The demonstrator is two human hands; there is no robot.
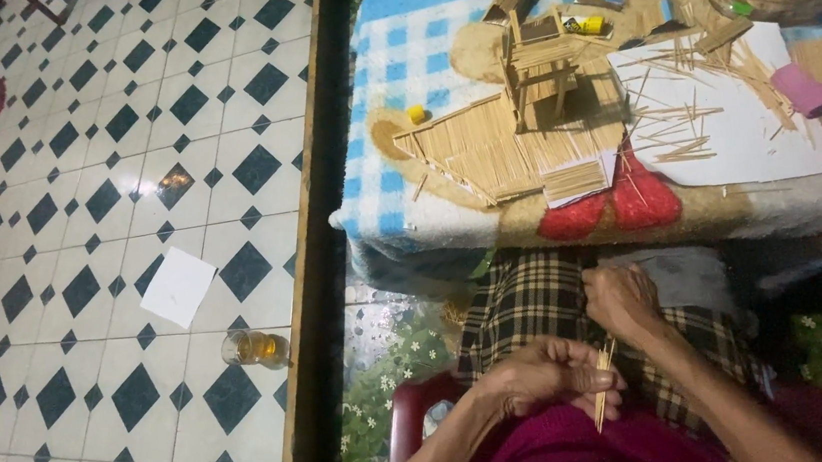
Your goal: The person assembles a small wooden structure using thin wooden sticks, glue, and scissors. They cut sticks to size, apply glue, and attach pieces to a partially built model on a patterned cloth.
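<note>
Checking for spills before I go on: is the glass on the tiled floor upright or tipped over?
Tipped: the glass lies on its side on the floor tiles, amber contents visible inside.

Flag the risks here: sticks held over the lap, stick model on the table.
1. The left hand pinches a few thin sticks over the lap, away from the table; a dropped one could land in the plaid cloth.
2. Loose sticks lie scattered on the white sheet beside the stick model; a reach could knock them.
3. The right hand works close to the stick tips, so a poke seems possible.
</note>
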